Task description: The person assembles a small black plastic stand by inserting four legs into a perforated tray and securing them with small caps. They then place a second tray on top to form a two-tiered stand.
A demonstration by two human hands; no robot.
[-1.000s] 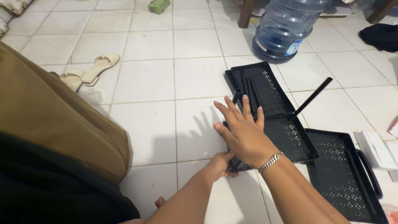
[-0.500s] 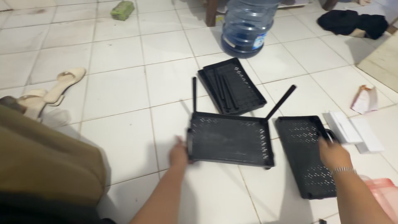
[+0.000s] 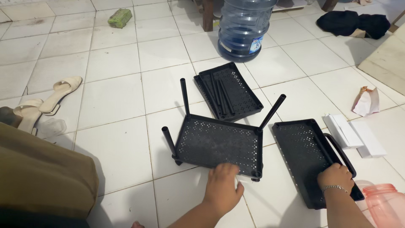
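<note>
Here the left hand (image 3: 222, 188) rests with fingers spread flat on the near edge of the perforated black shelf tray (image 3: 217, 143) on the tiled floor (image 3: 114, 105), while the right hand (image 3: 335, 178) closes around a black tube (image 3: 337, 152) lying on a second tray (image 3: 299, 145) beside it.

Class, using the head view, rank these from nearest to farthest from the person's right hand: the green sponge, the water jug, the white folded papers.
From the right hand:
1. White folded papers, on the floor just beyond it, right side.
2. Water jug, top centre.
3. Green sponge, far top left.

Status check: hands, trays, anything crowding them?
Left hand flat on middle tray's near edge. Right hand on right tray. Three poles upright. Pink jar beside right hand.
</note>
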